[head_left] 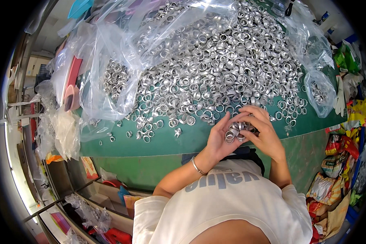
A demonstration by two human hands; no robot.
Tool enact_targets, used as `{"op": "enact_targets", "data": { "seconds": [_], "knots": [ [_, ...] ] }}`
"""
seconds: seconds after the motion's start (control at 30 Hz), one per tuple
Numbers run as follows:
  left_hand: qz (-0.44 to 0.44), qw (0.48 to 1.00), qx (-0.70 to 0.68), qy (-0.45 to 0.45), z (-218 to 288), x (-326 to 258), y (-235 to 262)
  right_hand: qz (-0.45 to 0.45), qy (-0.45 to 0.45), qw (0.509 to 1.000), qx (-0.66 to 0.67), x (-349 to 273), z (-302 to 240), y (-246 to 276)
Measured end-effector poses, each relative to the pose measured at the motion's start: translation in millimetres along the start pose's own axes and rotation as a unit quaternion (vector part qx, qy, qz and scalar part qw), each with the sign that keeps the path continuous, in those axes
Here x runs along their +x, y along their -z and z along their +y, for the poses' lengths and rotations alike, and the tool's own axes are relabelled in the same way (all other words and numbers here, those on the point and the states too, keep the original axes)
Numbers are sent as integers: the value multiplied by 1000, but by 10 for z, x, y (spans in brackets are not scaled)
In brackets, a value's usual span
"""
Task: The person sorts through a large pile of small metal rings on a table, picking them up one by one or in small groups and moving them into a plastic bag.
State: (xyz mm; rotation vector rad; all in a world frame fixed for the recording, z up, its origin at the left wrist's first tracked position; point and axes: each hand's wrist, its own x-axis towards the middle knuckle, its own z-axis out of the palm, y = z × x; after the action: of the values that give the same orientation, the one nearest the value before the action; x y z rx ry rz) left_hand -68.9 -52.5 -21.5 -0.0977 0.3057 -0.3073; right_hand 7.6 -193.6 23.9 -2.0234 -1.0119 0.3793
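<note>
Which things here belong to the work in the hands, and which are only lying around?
In use:
- left hand, cupped and holding a stack of metal rings
- right hand, fingers on that stack
- big pile of metal rings on the green table

Lying about:
- clear plastic bags
- pink holders, left
- colourful packets, right

A green surface (166, 142) spans the middle of the frame, with crumpled clear plastic bags (105, 77) lying over its upper left part and another clear bag (319, 91) at the right edge. Pink and red flat pieces (72, 83) sit at the far left, beside more bunched clear plastic (63, 132). Colourful packets (339, 162) are heaped at the right of the frame, and open boxes (110, 199) with red and blue items lie at lower left.
</note>
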Motion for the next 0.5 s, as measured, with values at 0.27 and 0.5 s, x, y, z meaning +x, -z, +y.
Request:
{"op": "enact_targets", "data": {
  "seconds": [0.27, 0.5],
  "knots": [
    [23, 999, 20, -17, -16, 19, -169, 85, -129, 880, 450, -20, 175, -103],
    [22, 1000, 9, -19, -8, 13, -68, 85, -147, 901, 399, -29, 156, -94]
  ]
}}
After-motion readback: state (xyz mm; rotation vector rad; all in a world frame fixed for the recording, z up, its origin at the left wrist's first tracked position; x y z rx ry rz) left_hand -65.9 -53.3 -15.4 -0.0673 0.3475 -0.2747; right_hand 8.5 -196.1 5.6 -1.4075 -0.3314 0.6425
